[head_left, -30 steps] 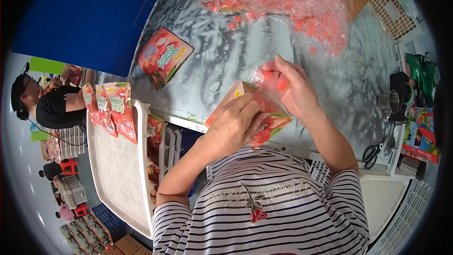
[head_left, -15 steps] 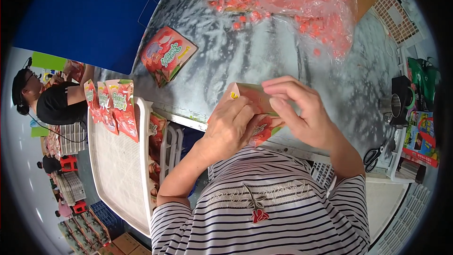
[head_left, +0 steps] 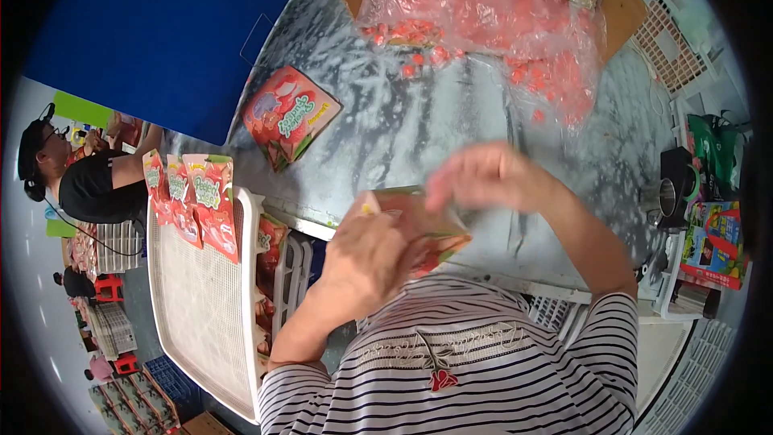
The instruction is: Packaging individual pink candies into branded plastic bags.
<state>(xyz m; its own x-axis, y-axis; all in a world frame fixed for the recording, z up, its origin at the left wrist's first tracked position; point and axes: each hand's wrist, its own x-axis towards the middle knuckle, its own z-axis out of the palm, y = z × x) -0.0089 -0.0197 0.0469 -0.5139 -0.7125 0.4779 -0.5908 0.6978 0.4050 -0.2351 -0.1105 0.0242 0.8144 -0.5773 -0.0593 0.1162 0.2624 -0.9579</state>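
My left hand is closed around a red snack pouch at the table's near edge. The pouch's upper part faces away from me, and its near side is partly behind my hand. My right hand is at the pouch's far right edge, its fingers smeared by motion, so what they hold, if anything, is hidden. Flat red pouches lie stacked on the table to the left. Farther off, small red pieces spill from a clear plastic bag in a cardboard box.
Several plump red pouches stand in a white mesh tray at my left. A blue panel covers the far left. On the right are a metal cup and a plastic basket. A co-worker is at the far left.
My right hand has lifted slightly and shifted left over the pouch, now blurred. My left hand, still gripping the pouch, has moved a little left and nearer. The whole view has tilted slightly.
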